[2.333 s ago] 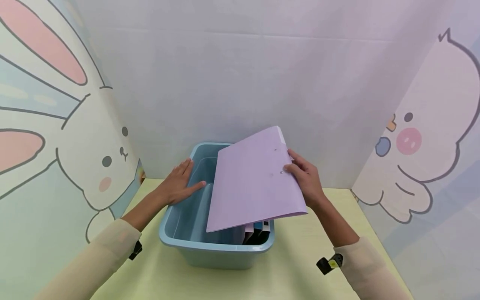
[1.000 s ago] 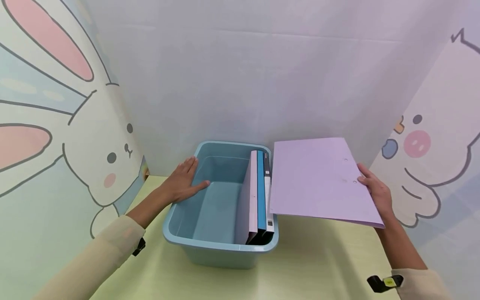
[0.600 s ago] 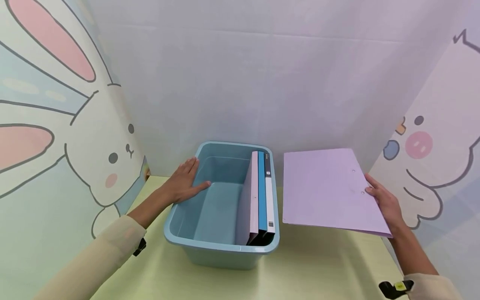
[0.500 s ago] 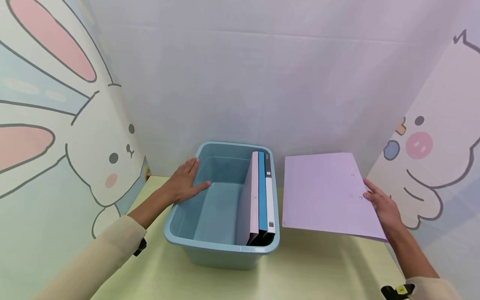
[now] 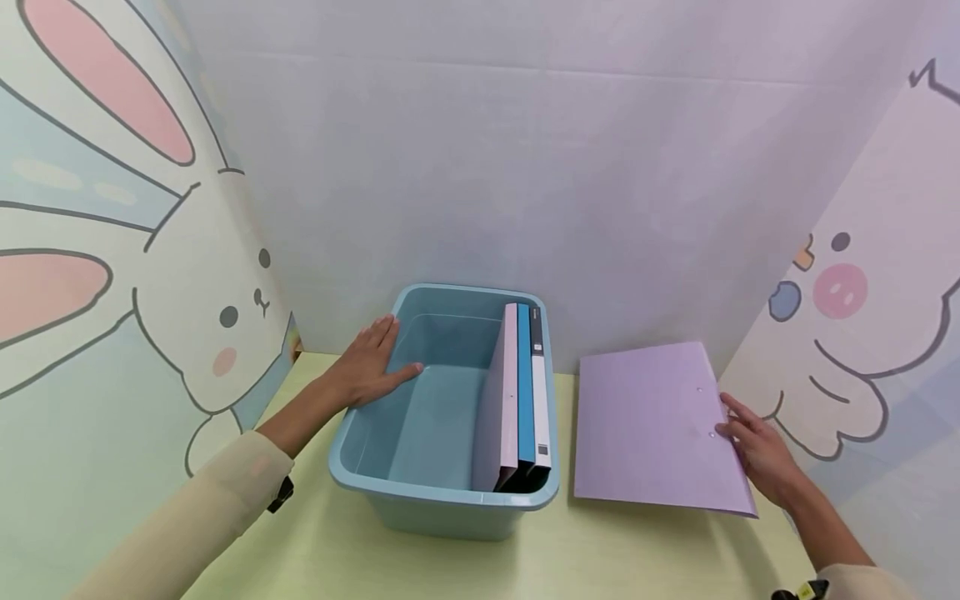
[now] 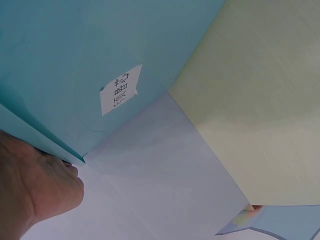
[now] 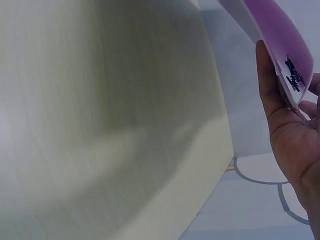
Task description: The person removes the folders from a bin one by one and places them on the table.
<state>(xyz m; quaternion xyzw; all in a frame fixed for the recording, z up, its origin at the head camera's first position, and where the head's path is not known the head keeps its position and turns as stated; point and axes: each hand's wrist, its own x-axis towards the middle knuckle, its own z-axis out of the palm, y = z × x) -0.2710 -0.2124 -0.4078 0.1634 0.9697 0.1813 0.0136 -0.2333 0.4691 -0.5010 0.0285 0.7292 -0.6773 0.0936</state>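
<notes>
In the head view, my right hand (image 5: 761, 450) pinches the right edge of a purple clip folder (image 5: 652, 433), thumb on top. The folder is low over the table right of the bin, its shadow beneath. The right wrist view shows my fingers under the folder's (image 7: 280, 30) edge, with a dark metal clip inside. My left hand (image 5: 367, 367) lies on the left rim of a blue plastic bin (image 5: 442, 497), fingers straight, thumb reaching over the inside. In the left wrist view, my left hand (image 6: 40, 185) is against the rim, near a paper label (image 6: 121, 90) on the bin's outer wall.
Upright along the bin's right side stand a pale pink folder (image 5: 508, 383), a blue folder (image 5: 525, 383) and a black-and-white file (image 5: 540, 400). The pale yellow table (image 5: 420, 567) meets a plain back wall (image 5: 510, 167) and side walls with cartoon animals.
My right hand has taken the purple folder from over the bin out to the right, then lowered it toward the table. The left hand stays on the bin's rim.
</notes>
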